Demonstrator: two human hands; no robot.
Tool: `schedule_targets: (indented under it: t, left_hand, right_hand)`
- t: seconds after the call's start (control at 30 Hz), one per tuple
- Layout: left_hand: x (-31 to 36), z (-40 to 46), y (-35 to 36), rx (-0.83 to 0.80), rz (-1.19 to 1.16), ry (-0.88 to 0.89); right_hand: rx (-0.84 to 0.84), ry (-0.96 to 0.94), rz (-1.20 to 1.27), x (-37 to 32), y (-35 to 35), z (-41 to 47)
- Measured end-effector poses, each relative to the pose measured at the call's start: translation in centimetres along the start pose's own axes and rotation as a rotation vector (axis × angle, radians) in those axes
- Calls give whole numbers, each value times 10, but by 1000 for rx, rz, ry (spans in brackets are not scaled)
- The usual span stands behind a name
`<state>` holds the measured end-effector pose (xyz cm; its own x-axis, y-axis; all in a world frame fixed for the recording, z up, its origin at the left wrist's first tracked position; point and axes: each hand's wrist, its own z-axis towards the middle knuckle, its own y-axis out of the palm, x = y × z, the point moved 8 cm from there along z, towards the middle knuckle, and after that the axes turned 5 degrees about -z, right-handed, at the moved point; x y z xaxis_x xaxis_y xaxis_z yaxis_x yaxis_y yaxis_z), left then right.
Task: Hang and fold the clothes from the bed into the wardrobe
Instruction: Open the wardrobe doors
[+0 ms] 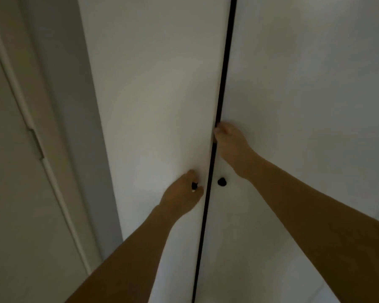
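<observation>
Task barely begun: wardrobe doors (158, 95) nearly closed. Left hand (182, 196) pinches the left knob (194, 185); right hand (229, 138) fingers (217, 132) hook the right door's edge.

Two bare forearms are seen entering from the bottom edge, no sleeves visible up to the frame edge. Left hand (181, 193) and right hand (230, 139) are bare: no gloves, no watch, no bracelet seen at the wrists. Slim build, wrists narrow. Fingers (220, 130) are mostly hidden; nail detail cannot be told. Lighting is dim, picture soft.
</observation>
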<state>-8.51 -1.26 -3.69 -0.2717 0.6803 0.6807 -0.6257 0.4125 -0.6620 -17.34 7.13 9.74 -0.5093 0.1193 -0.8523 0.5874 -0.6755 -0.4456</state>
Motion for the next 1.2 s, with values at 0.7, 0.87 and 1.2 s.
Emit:
schedule_targets:
  t: [0.7,0.87,1.2]
  left_hand:
    - [-178,-265,-310,695,95,-431]
    - [-227,-254,-352,697,88,-459]
    - [-164,-250,-330,1030,39,-441]
  right_hand:
    - [-319,-938,-556,-226,335,-165]
    - [-250,-951,-747,-239,398,-145]
    - [-218,-791,-738,-202,346,-106]
